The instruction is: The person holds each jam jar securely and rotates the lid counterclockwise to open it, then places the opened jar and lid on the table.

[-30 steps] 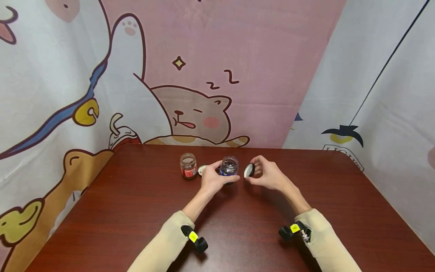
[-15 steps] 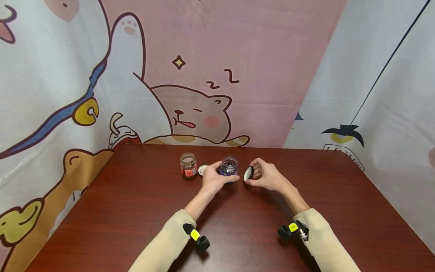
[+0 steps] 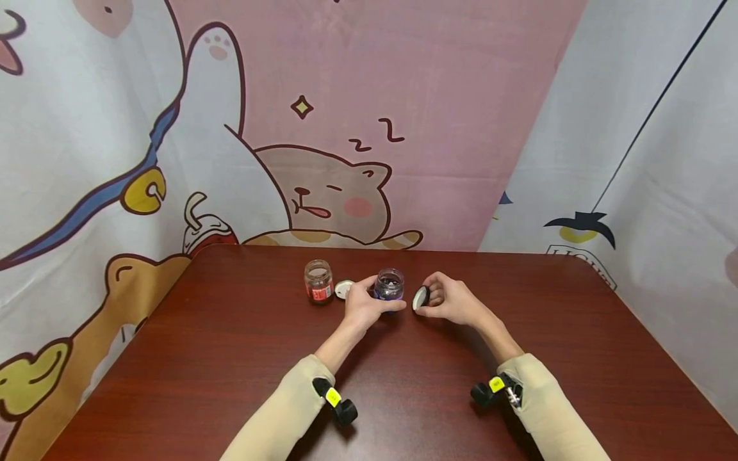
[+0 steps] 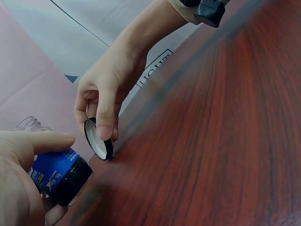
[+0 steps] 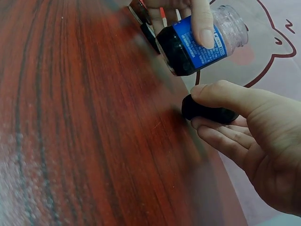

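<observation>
— Jar with the blue label (image 3: 389,285), who is holding it?
— Left hand (image 3: 363,306) is gripping it, thumb and fingers wrapping round the glass, and it is sitting on the dark wooden table (image 3: 230,358) just in front of that palm. Its mouth is standing open.
— How are the arms lying?
— Both are reaching forward over the table in cream sleeves (image 3: 288,416), each wrist wearing a black camera with a yellow tag. The hands are sitting close together, not touching.
— And the right hand (image 3: 455,301)?
— It is pinching a black lid (image 3: 421,297) on edge, thumb on top, fingers curling behind, white lining facing the jar. The lid's lower rim is touching the table just to the right of the jar.
— Anything beyond the left hand?
— A second jar (image 3: 319,282) with a red label is standing open a little to its left, and a small white-lined lid (image 3: 344,289) is lying between that jar and the left hand.
— Can the labels be read?
— No. White print is showing on the blue label in the right wrist view, but it is too small and blurred. The red label is also unreadable, and the left hand is covering part of the blue one.
</observation>
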Available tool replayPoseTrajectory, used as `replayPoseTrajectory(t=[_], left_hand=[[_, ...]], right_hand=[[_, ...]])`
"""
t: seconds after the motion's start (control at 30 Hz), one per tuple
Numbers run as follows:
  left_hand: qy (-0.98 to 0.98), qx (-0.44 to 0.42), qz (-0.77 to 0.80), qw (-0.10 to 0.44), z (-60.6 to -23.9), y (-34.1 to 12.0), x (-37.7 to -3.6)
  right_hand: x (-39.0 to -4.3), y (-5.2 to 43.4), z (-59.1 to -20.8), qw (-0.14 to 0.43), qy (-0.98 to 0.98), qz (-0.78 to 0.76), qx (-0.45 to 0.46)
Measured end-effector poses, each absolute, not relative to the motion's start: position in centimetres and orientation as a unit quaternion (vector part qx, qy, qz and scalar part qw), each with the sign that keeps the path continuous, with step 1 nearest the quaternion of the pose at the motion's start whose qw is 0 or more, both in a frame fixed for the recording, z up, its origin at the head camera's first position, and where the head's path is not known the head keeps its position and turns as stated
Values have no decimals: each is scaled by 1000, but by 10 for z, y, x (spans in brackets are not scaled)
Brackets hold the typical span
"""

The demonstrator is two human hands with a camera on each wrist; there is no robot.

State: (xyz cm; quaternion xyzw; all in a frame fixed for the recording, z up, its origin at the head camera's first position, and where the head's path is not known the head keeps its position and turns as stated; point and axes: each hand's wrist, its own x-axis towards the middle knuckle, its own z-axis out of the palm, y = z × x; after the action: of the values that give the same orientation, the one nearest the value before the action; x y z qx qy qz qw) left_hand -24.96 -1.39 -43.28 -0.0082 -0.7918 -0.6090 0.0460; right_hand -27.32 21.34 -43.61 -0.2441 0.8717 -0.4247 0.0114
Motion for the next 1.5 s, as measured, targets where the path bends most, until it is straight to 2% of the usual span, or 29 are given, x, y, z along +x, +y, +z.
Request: replayPoseTrajectory(t=[0.37,1.0,1.5], left_hand=[[-793,-12,-607,49,-440,-12,-250],[-784,-18,-616,71,-447,-5,-255],[-793,-10,-607,53,-445,-2,-258]], right_hand=[[-274,216,-436,34,883,-417,-211],[-280,224,-442,-12,920,-316,-232],[-283,224,-445,-29,927,-287,-240]])
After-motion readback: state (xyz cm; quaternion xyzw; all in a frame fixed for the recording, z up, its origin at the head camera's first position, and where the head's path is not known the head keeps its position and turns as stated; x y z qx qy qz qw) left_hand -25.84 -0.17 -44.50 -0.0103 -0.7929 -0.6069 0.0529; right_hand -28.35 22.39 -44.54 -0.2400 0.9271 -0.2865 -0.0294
